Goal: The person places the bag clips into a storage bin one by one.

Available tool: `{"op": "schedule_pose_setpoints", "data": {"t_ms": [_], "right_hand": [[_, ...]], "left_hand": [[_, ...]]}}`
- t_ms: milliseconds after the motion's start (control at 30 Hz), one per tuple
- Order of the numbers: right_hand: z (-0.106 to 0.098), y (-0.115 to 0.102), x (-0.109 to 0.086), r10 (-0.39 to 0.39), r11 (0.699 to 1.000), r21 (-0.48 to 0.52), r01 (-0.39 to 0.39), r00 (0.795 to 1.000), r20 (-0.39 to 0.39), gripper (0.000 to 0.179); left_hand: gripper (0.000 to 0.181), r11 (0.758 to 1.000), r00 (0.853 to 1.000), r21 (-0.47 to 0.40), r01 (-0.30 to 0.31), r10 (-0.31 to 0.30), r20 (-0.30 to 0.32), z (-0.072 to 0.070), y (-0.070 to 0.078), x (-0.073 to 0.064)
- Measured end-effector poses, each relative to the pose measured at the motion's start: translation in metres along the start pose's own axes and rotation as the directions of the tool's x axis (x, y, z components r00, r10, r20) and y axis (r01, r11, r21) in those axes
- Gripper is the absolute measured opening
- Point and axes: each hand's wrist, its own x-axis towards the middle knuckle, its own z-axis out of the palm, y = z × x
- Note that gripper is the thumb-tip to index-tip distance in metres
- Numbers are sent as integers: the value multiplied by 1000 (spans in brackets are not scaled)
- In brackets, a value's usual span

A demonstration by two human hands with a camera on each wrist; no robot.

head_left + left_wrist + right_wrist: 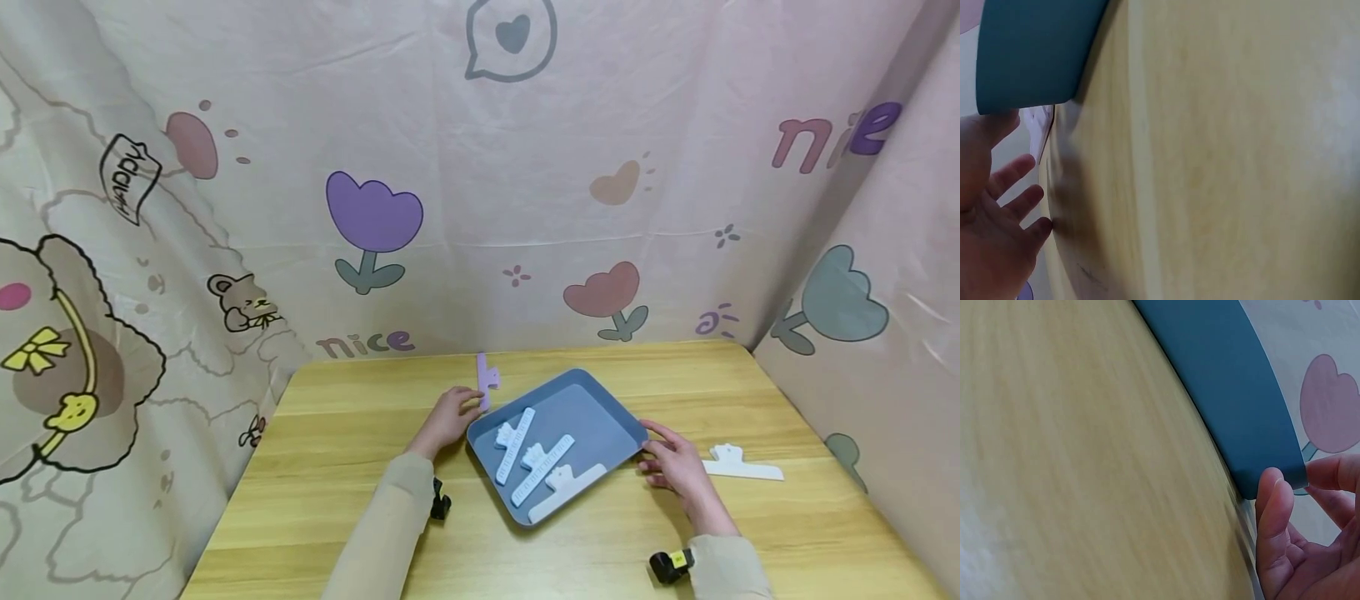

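A blue-grey tray (592, 412) lies at an angle on the table. Inside it are two pale ruler-marked clips, one on the left (514, 450) and one in the middle (542, 472), plus a plain white clip (564, 493) along the near wall. My left hand (448, 418) is at the tray's left corner; in the left wrist view one digit touches the tray wall (1035, 56) while the other fingers spread loosely. At the opposite corner, my right hand (678, 468) holds the tray between thumb (1275, 512) and forefinger, on either side of the corner.
A purple clip (483, 379) lies behind my left fingers, near the table's back edge. Right of my right hand sits another white clip (742, 467). A printed curtain (480, 167) hangs behind the wooden table (315, 467) and on both sides.
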Motion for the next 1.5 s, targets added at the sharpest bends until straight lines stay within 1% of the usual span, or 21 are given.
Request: {"op": "schedule_pose_setpoints", "data": {"t_ms": [100,233,367,467,633,800,867,967,1100,1200,1300,1400,1500], "right_hand": [[0,0,0,-2,1000,-2,2,1000,-2,51],[0,0,-1,-6,1000,-6,6,1000,-3,51],[0,-1,-1,-7,1000,-7,7,1000,-6,51],[1,-1,-2,-8,1000,-9,8,1000,-11,51],[2,-1,-2,-2,1000,-18,2,1000,-11,51],[1,-1,-1,0,1000,-25,-1,1000,-5,51],[1,-1,-1,0,1000,-25,0,1000,-3,51],[1,-1,-1,0,1000,-24,0,1000,1,51],[1,-2,-1,-8,1000,-28,8,1000,4,51],[1,-3,-2,-16,999,-33,16,1000,7,52],[1,-3,-1,-20,999,-33,20,1000,6,52],[0,-3,-1,-21,999,-32,21,1000,4,52],[1,-3,-1,-17,999,-30,17,1000,0,52]], "left_hand": [[36,997,999,80,-21,18,32,1,0,1],[38,984,996,174,-46,32,82,-1,2,1],[40,971,987,230,-57,21,157,-6,7,0],[41,968,983,245,-57,11,185,-7,4,-1],[40,962,989,262,-77,40,144,-8,-2,-7],[42,949,994,310,-58,26,105,-10,-6,-12],[43,938,996,341,-60,33,86,-11,-8,-14],[41,920,997,385,-75,60,51,-14,-11,-19],[40,905,997,417,-80,76,25,-19,-13,-31],[39,895,996,439,-83,80,24,-24,-12,-42],[40,881,996,464,-93,87,35,-28,-10,-52],[42,873,997,480,-82,63,54,-31,-7,-63],[44,871,997,487,-70,42,68,-34,-3,-73]]}}
